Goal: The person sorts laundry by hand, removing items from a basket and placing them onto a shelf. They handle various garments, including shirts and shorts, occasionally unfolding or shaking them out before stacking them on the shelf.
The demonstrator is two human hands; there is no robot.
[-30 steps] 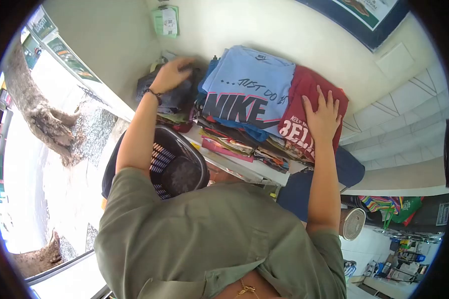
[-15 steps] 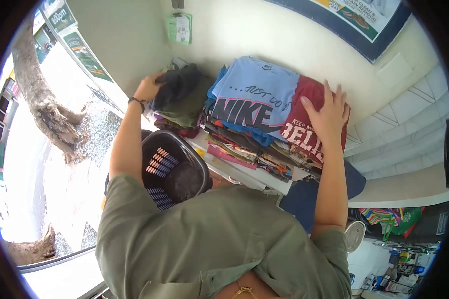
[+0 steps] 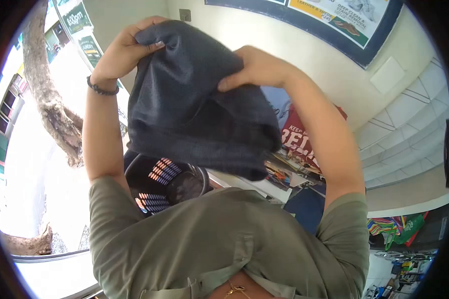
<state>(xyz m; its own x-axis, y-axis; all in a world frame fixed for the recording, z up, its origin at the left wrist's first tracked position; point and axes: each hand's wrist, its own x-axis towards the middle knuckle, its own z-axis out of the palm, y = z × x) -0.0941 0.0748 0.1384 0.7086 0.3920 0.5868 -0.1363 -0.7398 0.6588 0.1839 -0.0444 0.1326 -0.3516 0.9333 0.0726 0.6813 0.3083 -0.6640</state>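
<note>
Dark grey mesh garment [image 3: 199, 99] hangs raised before me, its top edge pinched by my left hand [image 3: 127, 47] and right hand [image 3: 254, 67], above the laundry basket [image 3: 159, 179] below both hands. I judge it mid-unfolding; opening it out calls for two firm pinches, hands drawn apart.

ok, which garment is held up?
The dark grey garment, gripped by the left hand and right hand; the red printed shirt lies flat behind it.
</note>
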